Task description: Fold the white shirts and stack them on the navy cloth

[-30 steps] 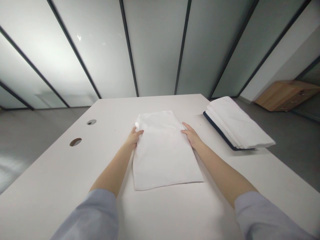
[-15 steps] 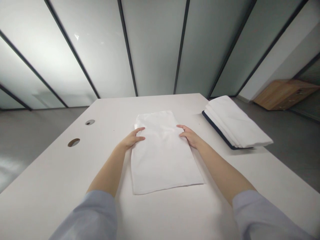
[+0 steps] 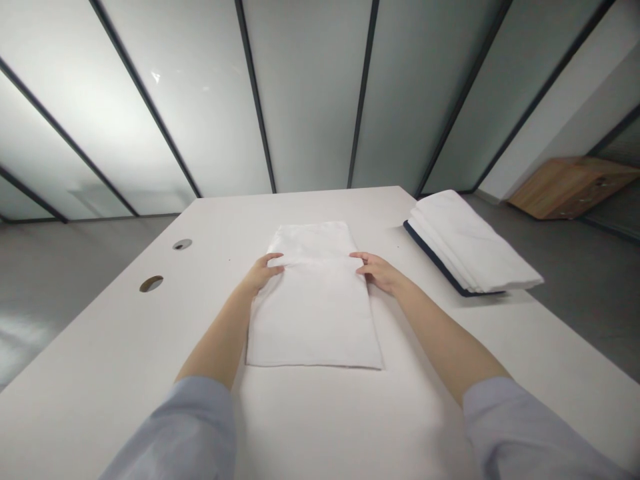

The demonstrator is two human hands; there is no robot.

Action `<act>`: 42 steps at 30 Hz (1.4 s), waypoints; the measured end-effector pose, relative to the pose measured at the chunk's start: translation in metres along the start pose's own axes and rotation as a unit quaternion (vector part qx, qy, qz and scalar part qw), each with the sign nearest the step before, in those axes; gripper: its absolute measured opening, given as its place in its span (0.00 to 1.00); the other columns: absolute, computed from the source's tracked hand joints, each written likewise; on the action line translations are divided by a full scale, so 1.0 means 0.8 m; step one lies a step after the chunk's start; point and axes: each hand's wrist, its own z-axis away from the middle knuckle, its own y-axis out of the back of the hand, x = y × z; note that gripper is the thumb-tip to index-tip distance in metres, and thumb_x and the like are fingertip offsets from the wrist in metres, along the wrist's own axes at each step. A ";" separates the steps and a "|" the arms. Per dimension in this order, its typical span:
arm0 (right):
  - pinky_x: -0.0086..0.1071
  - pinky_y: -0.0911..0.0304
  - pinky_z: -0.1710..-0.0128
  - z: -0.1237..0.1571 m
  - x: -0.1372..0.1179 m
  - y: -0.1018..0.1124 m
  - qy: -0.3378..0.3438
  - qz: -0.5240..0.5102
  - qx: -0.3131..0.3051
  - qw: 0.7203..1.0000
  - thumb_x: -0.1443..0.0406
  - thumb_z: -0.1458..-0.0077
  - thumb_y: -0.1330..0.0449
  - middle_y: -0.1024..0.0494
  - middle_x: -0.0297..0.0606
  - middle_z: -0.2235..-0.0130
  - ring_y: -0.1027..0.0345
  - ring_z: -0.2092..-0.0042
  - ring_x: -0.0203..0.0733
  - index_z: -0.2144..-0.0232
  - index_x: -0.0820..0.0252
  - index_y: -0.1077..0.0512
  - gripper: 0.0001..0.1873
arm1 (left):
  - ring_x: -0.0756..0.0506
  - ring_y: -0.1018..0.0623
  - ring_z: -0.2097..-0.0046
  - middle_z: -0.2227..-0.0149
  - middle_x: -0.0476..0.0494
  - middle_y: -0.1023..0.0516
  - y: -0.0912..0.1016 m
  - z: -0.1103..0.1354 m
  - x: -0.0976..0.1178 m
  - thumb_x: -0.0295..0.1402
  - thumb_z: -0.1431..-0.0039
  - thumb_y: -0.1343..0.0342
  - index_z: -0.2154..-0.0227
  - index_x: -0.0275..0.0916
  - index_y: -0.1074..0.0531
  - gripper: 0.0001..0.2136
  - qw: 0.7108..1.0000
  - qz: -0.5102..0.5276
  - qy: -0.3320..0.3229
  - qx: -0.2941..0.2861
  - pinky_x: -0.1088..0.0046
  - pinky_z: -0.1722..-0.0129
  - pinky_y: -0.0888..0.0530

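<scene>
A white folded cloth (image 3: 315, 313) lies lengthwise on the white table, its near edge running almost level across the view. My left hand (image 3: 263, 272) grips its left side about a third of the way down from the far end, thumb and forefinger on top. Opposite it, my right hand (image 3: 377, 272) pinches the right side at about the same height. A shallow crease runs across the cloth between the two hands. The remaining fingers of both hands are partly hidden under or behind the cloth's edges.
To the right, a stack of folded white cloths (image 3: 475, 243) with a dark navy piece (image 3: 435, 259) beneath it reaches the edge of the table (image 3: 320, 427). Two round holes are in the tabletop at left. Frosted glass panels stand behind, a wooden cabinet (image 3: 565, 188) at far right.
The cloth's near end has swung left and slightly away from me, so the cloth lies straighter. A crease now shows between my hands, which have barely moved.
</scene>
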 end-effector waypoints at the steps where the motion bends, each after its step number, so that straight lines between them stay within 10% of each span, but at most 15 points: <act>1: 0.36 0.31 0.58 0.000 0.001 0.000 0.001 0.004 0.001 1.000 0.73 0.64 0.42 0.23 0.37 0.59 0.28 0.61 0.42 0.51 0.58 0.32 0.31 | 0.39 0.26 0.47 0.49 0.40 0.25 0.001 0.002 0.001 0.34 0.59 0.35 0.53 0.40 0.27 0.25 1.000 0.014 0.014 -0.019 0.62 0.47 0.30; 8: 0.36 0.32 0.54 -0.001 0.002 -0.001 0.012 -0.013 0.016 1.000 0.73 0.63 0.41 0.23 0.37 0.57 0.28 0.58 0.42 0.54 0.57 0.31 0.29 | 0.43 0.21 0.61 0.52 0.41 0.24 0.004 0.006 0.001 0.32 0.60 0.36 0.43 0.43 0.35 0.35 0.990 0.068 0.072 -0.104 0.65 0.60 0.24; 15: 0.31 0.32 0.59 -0.001 -0.001 -0.007 -0.005 -0.033 0.038 0.999 0.75 0.66 0.39 0.21 0.35 0.61 0.28 0.63 0.39 0.58 0.58 0.27 0.28 | 0.42 0.23 0.57 0.51 0.39 0.24 0.008 -0.007 -0.011 0.33 0.58 0.40 0.45 0.35 0.32 0.32 0.994 -0.052 -0.003 -0.095 0.65 0.55 0.27; 20: 0.31 0.34 0.60 -0.005 -0.015 -0.003 0.041 0.154 0.110 0.981 0.74 0.62 0.40 0.21 0.34 0.66 0.29 0.66 0.39 0.61 0.60 0.24 0.21 | 0.40 0.23 0.55 0.56 0.41 0.21 0.010 -0.012 0.010 0.34 0.53 0.43 0.52 0.35 0.26 0.22 0.968 -0.217 -0.114 -0.054 0.64 0.52 0.29; 26: 0.37 0.35 0.59 -0.032 -0.088 0.015 0.202 0.430 0.185 0.860 0.69 0.55 0.40 0.24 0.38 0.69 0.31 0.65 0.44 0.69 0.60 0.23 0.08 | 0.37 0.30 0.45 0.54 0.37 0.23 0.027 -0.038 0.090 0.36 0.46 0.45 0.60 0.38 0.22 0.13 0.869 -0.441 -0.219 0.040 0.57 0.43 0.35; 33: 0.49 0.45 0.44 -0.042 -0.194 0.010 0.458 0.493 0.311 0.670 0.68 0.47 0.47 0.31 0.47 0.46 0.41 0.43 0.54 0.59 0.58 0.29 0.13 | 0.37 0.50 0.32 0.36 0.41 0.40 0.041 -0.049 0.190 0.31 0.44 0.48 0.54 0.40 0.27 0.14 0.765 -0.483 -0.348 0.246 0.52 0.35 0.54; 37: 0.49 0.47 0.42 -0.006 -0.145 0.003 0.459 0.543 0.246 0.659 0.71 0.50 0.47 0.30 0.47 0.44 0.44 0.39 0.54 0.55 0.59 0.31 0.18 | 0.39 0.33 0.40 0.49 0.37 0.26 0.029 -0.013 0.149 0.27 0.47 0.49 0.52 0.37 0.31 0.18 0.762 -0.539 -0.317 0.166 0.55 0.37 0.48; 42: 0.42 0.38 0.49 0.035 -0.031 -0.005 0.297 0.623 0.057 0.722 0.71 0.54 0.46 0.21 0.43 0.57 0.29 0.52 0.50 0.54 0.59 0.30 0.23 | 0.40 0.23 0.54 0.59 0.39 0.22 0.004 0.033 0.042 0.30 0.48 0.47 0.57 0.39 0.30 0.14 0.756 -0.625 -0.169 -0.090 0.61 0.49 0.32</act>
